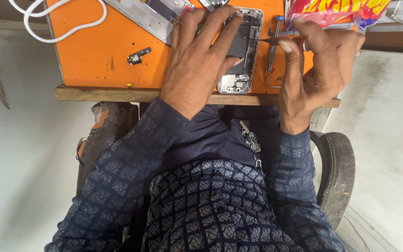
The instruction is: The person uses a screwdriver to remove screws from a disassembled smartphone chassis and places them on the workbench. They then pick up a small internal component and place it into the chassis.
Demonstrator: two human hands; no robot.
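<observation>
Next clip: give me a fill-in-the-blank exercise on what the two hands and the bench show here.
1. The left hand presses flat on an opened silver smartphone with its ____ removed.
2. The right hand pinches a thin ____ pointed at the phone.
3. The phone lies on an ____ work mat.
4. A white ____ loops over the mat's far left corner.

Missing words: screen; screwdriver; orange; cable

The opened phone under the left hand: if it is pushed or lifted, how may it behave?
The phone looks flat and stiff, so it would probably slide on the orange board, not roll. The left hand presses it flat. Its inner parts lie bare, so it is likely fragile. It reaches the board's near edge and could perhaps slip off.
</observation>
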